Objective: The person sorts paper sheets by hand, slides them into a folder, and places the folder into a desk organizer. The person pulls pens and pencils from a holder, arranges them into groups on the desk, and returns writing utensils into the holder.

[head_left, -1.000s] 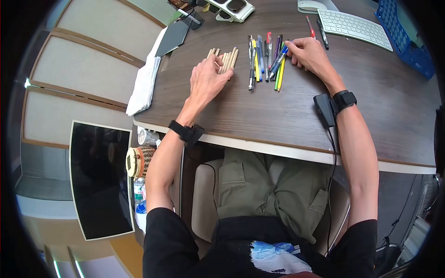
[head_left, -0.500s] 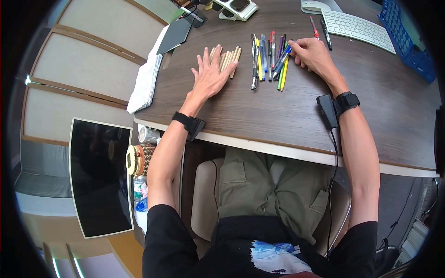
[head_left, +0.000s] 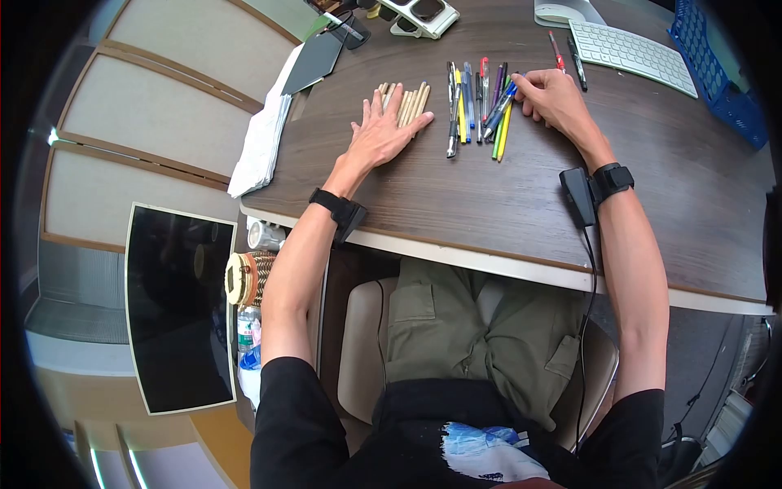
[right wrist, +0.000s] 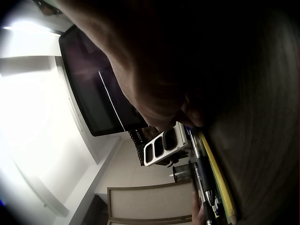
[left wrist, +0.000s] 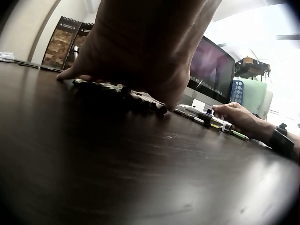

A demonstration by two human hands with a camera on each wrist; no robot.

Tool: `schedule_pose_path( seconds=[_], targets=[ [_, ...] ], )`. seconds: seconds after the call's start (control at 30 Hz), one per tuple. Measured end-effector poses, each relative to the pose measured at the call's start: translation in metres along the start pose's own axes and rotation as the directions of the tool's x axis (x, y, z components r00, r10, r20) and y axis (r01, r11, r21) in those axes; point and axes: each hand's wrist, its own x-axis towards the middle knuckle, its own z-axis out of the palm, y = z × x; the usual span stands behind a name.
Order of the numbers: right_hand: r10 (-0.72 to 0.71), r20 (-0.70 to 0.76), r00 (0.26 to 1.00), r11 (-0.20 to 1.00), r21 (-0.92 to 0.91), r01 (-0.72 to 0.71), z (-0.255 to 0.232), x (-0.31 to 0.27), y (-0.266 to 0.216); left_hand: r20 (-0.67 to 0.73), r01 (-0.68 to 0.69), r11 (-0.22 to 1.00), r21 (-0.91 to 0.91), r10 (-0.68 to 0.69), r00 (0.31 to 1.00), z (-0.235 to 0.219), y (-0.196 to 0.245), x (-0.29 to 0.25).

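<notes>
Several bare-wood pencils (head_left: 423,99) lie side by side on the desk in the head view. My left hand (head_left: 380,137) rests over them with its fingers spread, hiding part of the row. My right hand (head_left: 554,99) pinches the top end of a blue-capped pen (head_left: 499,113) between thumb and fingers. That pen slants over a yellow pencil (head_left: 504,135) and a green one, at the right side of a row of pens (head_left: 468,104). In the right wrist view, the pinched pen (right wrist: 203,169) runs beside the yellow pencil (right wrist: 220,180).
A red pen (head_left: 556,50) and a black pen (head_left: 577,65) lie beyond my right hand, near a white keyboard (head_left: 634,57) and a blue basket (head_left: 710,77). Papers (head_left: 262,155) are stacked at left, by a mesh pen cup (head_left: 355,34). A white holder (head_left: 425,18) stands at the back.
My left hand has gone from curled at the pencils' near ends to spread flat over them. The right hand keeps its pinch on the pen, nearly still.
</notes>
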Motion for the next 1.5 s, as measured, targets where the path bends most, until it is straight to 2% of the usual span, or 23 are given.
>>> schedule_pose_path(
  seconds=[0.17, 0.27, 0.37, 0.43, 0.57, 0.83, 0.97, 1.13, 1.33, 1.5],
  targets=[
    [0.002, 0.002, 1.0, 1.0, 0.005, -0.002, 0.0, 0.001, 0.0, 0.031, 0.031, 0.998, 0.062, -0.033, 0.999, -0.001, 0.004, 0.0],
    [-0.006, 0.002, 1.0, 1.0, 0.009, 0.006, 0.001, 0.002, 0.003, 0.027, 0.014, 1.0, 0.006, -0.014, 1.0, 0.001, 0.002, 0.002],
    [-0.023, -0.007, 1.0, 1.0, 0.009, 0.023, 0.002, 0.005, 0.007, -0.027, 0.004, 0.998, -0.061, -0.005, 1.0, 0.002, -0.006, 0.004],
    [-0.028, -0.007, 1.0, 1.0, -0.002, 0.028, 0.003, 0.004, 0.006, -0.106, 0.018, 0.984, -0.177, -0.037, 0.994, 0.001, -0.013, 0.001],
    [-0.003, -0.001, 1.0, 1.0, 0.002, 0.003, 0.001, 0.0, 0.0, -0.1, 0.029, 0.981, -0.194, -0.049, 0.994, -0.001, -0.02, -0.006],
    [0.0, -0.005, 1.0, 1.0, 0.004, 0.001, 0.001, 0.001, 0.002, -0.114, 0.047, 0.997, -0.062, -0.054, 0.992, 0.001, 0.0, -0.008],
    [-0.012, -0.003, 1.0, 1.0, 0.009, 0.012, 0.001, 0.002, 0.003, -0.086, 0.057, 0.996, -0.074, -0.063, 0.994, 0.0, 0.007, -0.003],
    [0.015, 0.008, 1.0, 1.0, 0.002, -0.015, 0.001, 0.0, 0.0, -0.064, 0.066, 0.998, 0.001, -0.066, 0.996, 0.014, -0.003, 0.007],
    [-0.001, 0.001, 1.0, 1.0, 0.0, 0.001, 0.001, 0.0, 0.0, -0.095, 0.044, 0.999, 0.003, -0.043, 0.995, 0.014, -0.003, 0.005],
    [0.018, 0.007, 1.0, 1.0, -0.001, -0.018, 0.001, -0.001, -0.001, -0.063, 0.042, 0.999, -0.005, -0.042, 0.997, 0.017, -0.004, 0.006]
  ],
)
